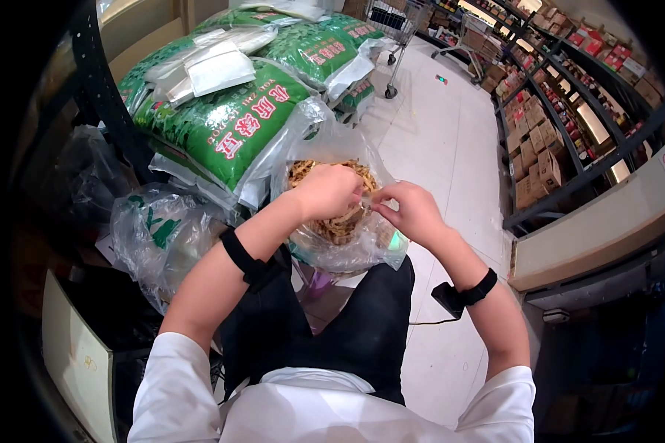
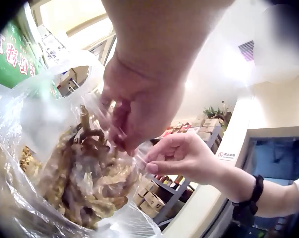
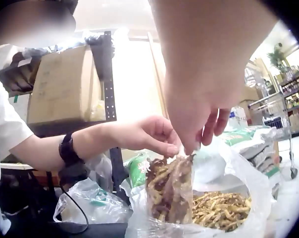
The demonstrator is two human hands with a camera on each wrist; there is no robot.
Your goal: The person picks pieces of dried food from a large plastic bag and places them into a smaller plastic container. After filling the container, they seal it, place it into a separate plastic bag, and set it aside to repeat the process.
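A small clear plastic bag [image 3: 169, 193] packed with brown, dried-looking strips stands upright in the right wrist view. At its top edge my left hand [image 1: 329, 192] pinches the plastic with curled fingers. Opposite it, my right hand [image 1: 412, 213] pinches the same top between thumb and fingers, close to the left fingertips. Beneath both hands, a large translucent plastic bag [image 1: 318, 255] gapes wide between my knees. Loose brown strips [image 3: 223, 210] fill it, behind the small bag in the right wrist view. In the left wrist view the small bag's contents [image 2: 95, 178] show through its film.
Green printed sacks [image 1: 222, 122] are piled at the left front, with white flat packets [image 1: 218, 68] on top. A crumpled clear bag [image 1: 162, 229] lies by my left arm. Shelves of boxes [image 1: 539, 140] line the right side; a shopping cart [image 1: 474, 40] stands farther off.
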